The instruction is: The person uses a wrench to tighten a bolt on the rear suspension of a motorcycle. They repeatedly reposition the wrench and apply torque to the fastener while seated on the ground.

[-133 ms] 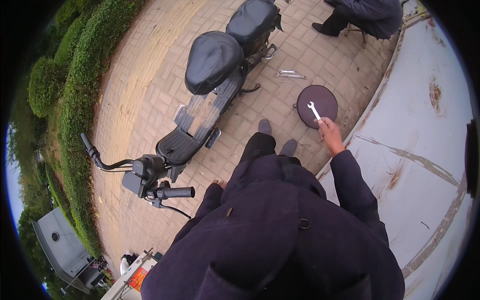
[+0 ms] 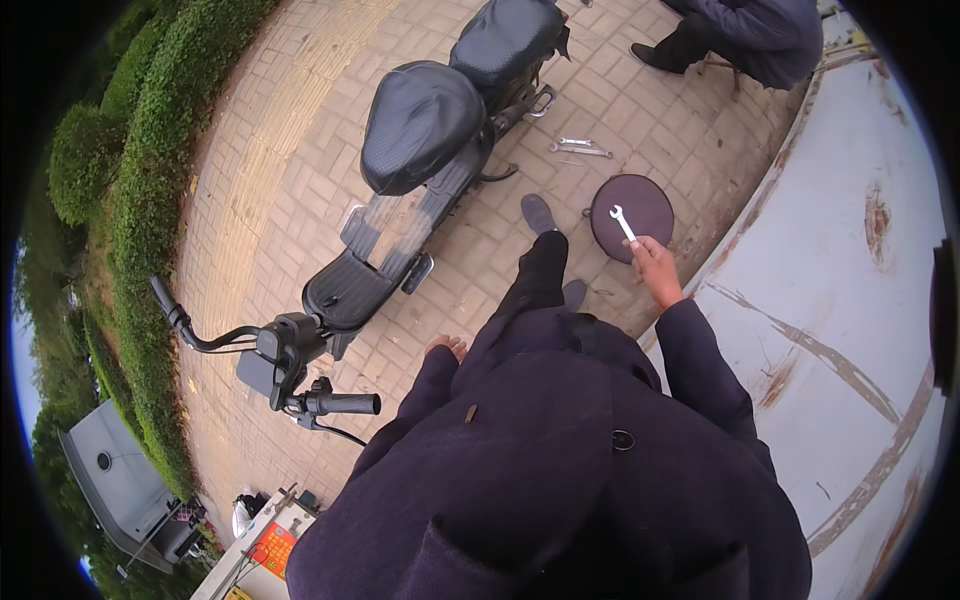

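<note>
Wrench (image 2: 622, 221): silver, smooth, probably steel; it extends ahead of the right fingers (image 2: 643, 247), forked end free.
Handling: likely light, stiff, not fragile, maybe slightly slippery; the narrow shank seems good to hold.
Right hand (image 2: 655, 268): grasps the shank's near end.
Left hand (image 2: 446, 346): half curled; I cannot tell if it holds something.
Disc (image 2: 655, 205): round, brown, flat, beyond the right fingers.
Scooter (image 2: 420, 130): creased black seat covers, left of the right fingers.

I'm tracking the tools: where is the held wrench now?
In the head view, right of centre, the wrench is in the right hand, appearing against the round maroon disc.
</note>
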A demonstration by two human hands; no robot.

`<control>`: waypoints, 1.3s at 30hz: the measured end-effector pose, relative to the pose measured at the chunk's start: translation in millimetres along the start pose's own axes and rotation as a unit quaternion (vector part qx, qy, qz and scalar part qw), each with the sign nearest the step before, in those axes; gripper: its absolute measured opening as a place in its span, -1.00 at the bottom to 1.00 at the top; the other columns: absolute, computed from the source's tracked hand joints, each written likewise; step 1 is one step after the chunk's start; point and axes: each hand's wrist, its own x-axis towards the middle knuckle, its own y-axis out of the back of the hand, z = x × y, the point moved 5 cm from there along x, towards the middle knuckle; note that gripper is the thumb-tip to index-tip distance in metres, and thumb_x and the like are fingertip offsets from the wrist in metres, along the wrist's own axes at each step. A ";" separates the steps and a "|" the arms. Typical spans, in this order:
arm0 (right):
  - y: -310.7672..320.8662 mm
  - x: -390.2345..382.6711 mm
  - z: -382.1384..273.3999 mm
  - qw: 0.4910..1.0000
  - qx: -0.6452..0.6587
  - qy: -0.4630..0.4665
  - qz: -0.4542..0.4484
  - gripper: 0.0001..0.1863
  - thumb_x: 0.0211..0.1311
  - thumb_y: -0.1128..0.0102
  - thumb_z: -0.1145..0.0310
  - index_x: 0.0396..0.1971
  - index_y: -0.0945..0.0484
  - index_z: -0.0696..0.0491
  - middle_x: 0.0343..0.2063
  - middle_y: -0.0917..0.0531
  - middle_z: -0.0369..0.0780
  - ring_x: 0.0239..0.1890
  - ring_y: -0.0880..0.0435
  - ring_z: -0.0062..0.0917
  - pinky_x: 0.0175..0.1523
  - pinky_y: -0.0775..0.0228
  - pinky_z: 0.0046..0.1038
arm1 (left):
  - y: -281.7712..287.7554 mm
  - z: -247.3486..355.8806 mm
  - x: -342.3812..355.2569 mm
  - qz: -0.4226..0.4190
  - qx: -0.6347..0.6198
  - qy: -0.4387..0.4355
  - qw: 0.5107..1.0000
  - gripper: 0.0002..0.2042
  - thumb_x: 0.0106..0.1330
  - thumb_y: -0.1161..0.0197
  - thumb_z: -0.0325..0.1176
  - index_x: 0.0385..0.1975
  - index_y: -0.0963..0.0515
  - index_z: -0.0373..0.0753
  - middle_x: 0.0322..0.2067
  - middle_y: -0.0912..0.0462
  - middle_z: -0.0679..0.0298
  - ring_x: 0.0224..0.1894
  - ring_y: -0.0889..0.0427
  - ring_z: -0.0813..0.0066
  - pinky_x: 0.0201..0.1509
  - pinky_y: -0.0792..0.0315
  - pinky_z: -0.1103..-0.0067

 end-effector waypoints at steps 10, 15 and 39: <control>63.1 109.2 -79.4 0.994 -0.105 -0.030 0.025 -0.75 0.54 -0.11 0.25 -0.10 -0.66 0.11 -0.61 -0.39 -0.49 -0.62 -0.26 -0.82 -0.51 -0.13 -0.62 | -265.8 100.7 40.2 -0.085 0.195 -0.142 0.967 -0.51 0.35 -0.27 -0.30 0.19 -0.35 -0.41 -0.11 -0.70 -0.01 -0.22 -0.76 0.16 -0.26 -0.69 0.32; 69.0 181.1 -153.7 0.935 -0.345 0.077 0.031 -0.67 0.52 -0.11 0.14 -0.04 -0.65 0.10 -0.54 -0.57 -0.20 -0.43 -0.58 -0.45 -0.25 -0.40 -0.36 | -381.5 178.9 15.0 -0.141 0.231 -0.198 0.942 -0.34 0.35 -0.40 -0.21 0.37 -0.29 -0.33 0.12 -0.60 -0.01 0.04 -0.70 0.12 -0.09 -0.68 0.25; -8.3 587.1 -169.3 0.732 -0.591 0.170 -0.292 -0.63 0.51 -0.09 0.09 -0.09 -0.66 0.10 -0.31 -0.72 0.03 -0.14 -0.68 0.05 -0.05 -0.48 -0.08 | -539.7 166.4 46.2 0.115 -0.181 -0.245 0.946 -0.02 0.18 -0.60 -0.13 0.42 -0.04 -0.39 0.12 -0.51 -0.18 0.12 -0.62 0.03 0.07 -0.65 0.25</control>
